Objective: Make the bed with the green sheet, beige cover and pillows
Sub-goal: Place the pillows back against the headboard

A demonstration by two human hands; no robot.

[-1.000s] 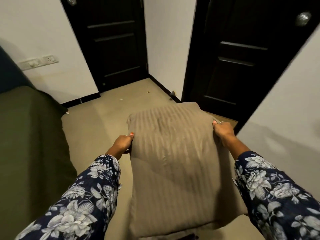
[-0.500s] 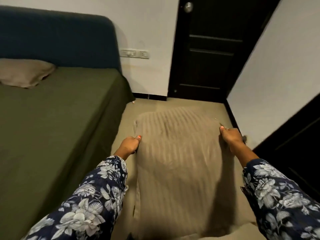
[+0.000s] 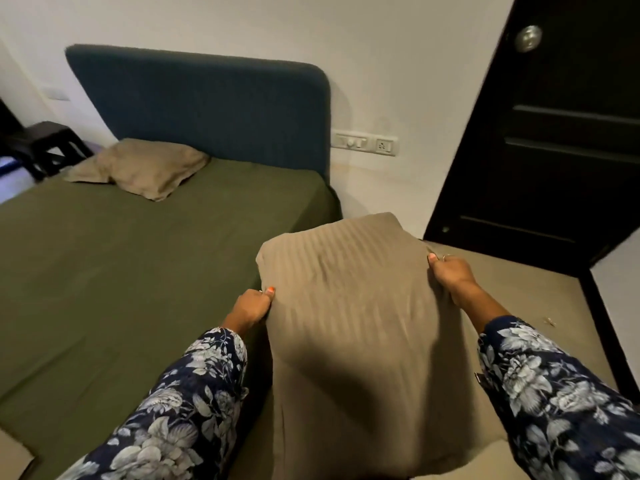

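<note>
head | striped pillow [image 3: 353,306] between left hand [image 3: 251,306], right hand [image 3: 448,275]

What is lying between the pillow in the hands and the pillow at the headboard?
In the head view, only bare green sheet lies between the held pillow and the pillow at the headboard.

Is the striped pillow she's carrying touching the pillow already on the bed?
Apart. The head view shows the striped pillow in both hands, a wide stretch of green sheet separating it from the other pillow.
</note>
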